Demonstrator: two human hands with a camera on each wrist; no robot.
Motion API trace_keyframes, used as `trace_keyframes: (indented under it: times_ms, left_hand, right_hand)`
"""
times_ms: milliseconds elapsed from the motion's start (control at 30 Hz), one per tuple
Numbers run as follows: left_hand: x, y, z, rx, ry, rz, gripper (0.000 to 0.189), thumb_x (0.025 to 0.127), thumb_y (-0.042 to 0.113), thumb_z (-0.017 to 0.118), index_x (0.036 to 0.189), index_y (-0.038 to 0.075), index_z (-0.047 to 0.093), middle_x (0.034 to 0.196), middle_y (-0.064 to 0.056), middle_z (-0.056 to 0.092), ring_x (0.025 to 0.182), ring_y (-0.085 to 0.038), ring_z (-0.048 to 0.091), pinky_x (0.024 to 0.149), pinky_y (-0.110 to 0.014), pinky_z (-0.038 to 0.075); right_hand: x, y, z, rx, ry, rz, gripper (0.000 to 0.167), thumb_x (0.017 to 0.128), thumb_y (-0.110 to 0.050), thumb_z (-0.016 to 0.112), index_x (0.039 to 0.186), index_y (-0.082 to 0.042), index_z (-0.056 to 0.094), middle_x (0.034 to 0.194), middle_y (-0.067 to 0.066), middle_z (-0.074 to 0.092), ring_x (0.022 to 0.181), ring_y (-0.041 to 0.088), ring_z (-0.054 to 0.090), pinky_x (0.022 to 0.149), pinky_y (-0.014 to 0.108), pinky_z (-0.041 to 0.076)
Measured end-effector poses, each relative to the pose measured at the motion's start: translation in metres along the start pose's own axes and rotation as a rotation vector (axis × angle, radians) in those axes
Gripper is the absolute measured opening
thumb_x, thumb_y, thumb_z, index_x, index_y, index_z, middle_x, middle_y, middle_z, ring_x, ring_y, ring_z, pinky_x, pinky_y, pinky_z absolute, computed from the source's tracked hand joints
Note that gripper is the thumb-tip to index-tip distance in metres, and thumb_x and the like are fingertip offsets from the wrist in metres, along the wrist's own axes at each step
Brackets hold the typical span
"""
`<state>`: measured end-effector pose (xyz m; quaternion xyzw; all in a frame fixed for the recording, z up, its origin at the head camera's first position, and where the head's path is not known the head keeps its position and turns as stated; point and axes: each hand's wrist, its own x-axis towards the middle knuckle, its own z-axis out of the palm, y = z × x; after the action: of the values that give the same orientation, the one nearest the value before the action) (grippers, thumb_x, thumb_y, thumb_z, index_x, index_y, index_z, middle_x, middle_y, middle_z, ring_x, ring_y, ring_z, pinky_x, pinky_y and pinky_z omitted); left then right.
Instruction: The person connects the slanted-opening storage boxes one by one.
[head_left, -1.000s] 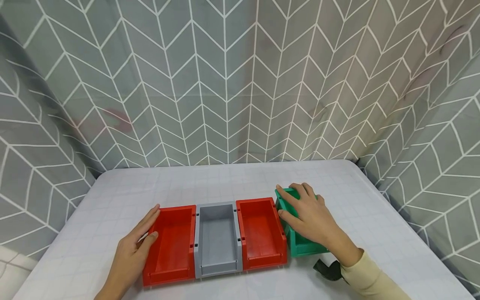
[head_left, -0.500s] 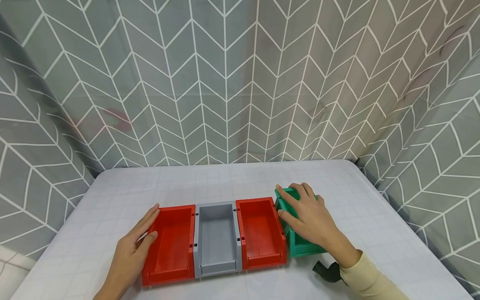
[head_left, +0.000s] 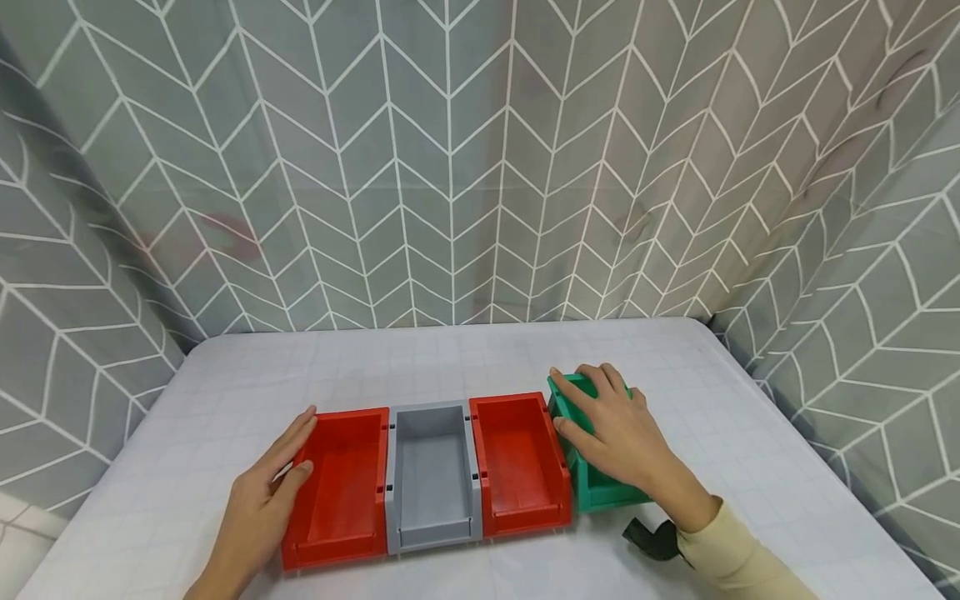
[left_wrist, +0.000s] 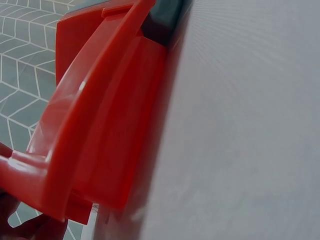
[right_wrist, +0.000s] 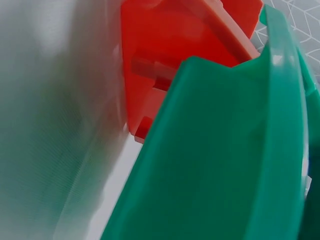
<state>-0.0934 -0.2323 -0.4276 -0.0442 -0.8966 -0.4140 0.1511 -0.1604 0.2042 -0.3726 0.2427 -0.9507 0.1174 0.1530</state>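
Note:
Side by side on the table stand a red storage bin (head_left: 341, 479), a grey bin (head_left: 432, 467) and a second red bin (head_left: 519, 458). My left hand (head_left: 258, 492) lies along the outer left wall of the first red bin, fingers nearly straight, thumb at its rim. At the right end, my right hand (head_left: 611, 429) grips a green bin (head_left: 611, 492) from above, thumb at the left rim and fingers spread over the top. The green bin sits at an angle beside the second red bin. In the right wrist view, the green bin (right_wrist: 200, 160) leans relative to the red wall (right_wrist: 155, 45).
A white cloth covers the table (head_left: 420, 358). Behind and at the sides hangs a grey curtain (head_left: 450, 167) with white chevron lines. A dark curved object (head_left: 651, 540) is beside the right sleeve (head_left: 738, 554).
Both hands keep their places on the bins. The whole head view has shifted very slightly; no bin has visibly moved against the others.

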Motion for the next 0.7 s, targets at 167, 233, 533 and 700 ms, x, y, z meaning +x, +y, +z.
trace_keyframes:
  times_ms: [167,233,533,700]
  left_hand:
    - [0.0000,-0.0004,-0.0001,-0.003,-0.001,-0.004,0.057,0.105,0.009,0.058,0.160,0.014,0.044,0.163,-0.004,0.040,0.145,-0.038,0.041,0.095,-0.047,0.046]
    - [0.0005,-0.0003,0.0002,-0.008,-0.002,-0.005,0.057,0.105,0.009,0.058,0.160,0.014,0.044,0.163,-0.004,0.040,0.145,-0.039,0.041,0.095,-0.051,0.046]
    - [0.0001,-0.0029,-0.0002,0.005,0.001,0.002,0.056,0.106,0.010,0.058,0.160,0.016,0.044,0.163,-0.003,0.041,0.144,-0.037,0.042,0.094,-0.039,0.046]
    - [0.0003,-0.0011,0.0011,-0.003,0.007,0.004,0.057,0.104,0.009,0.059,0.159,0.012,0.044,0.163,-0.005,0.041,0.144,-0.040,0.041,0.095,-0.051,0.046]
  right_hand:
    - [0.0025,-0.0016,-0.0032,0.005,-0.021,0.000,0.061,0.100,-0.039,0.062,0.155,-0.017,0.052,0.142,0.021,0.051,0.131,0.043,0.043,0.086,0.073,0.048]
    - [0.0032,-0.0016,-0.0037,0.006,-0.026,0.003,0.060,0.100,-0.038,0.062,0.155,-0.016,0.053,0.142,0.021,0.052,0.131,0.043,0.044,0.086,0.073,0.048]
    - [0.0017,-0.0016,0.0010,-0.019,-0.011,0.011,0.060,0.101,-0.038,0.061,0.157,-0.018,0.050,0.143,0.020,0.050,0.133,0.043,0.042,0.088,0.072,0.047]
    - [0.0004,-0.0022,0.0025,-0.031,0.000,0.014,0.061,0.100,-0.040,0.059,0.157,-0.018,0.050,0.144,0.021,0.048,0.134,0.044,0.039,0.089,0.073,0.046]
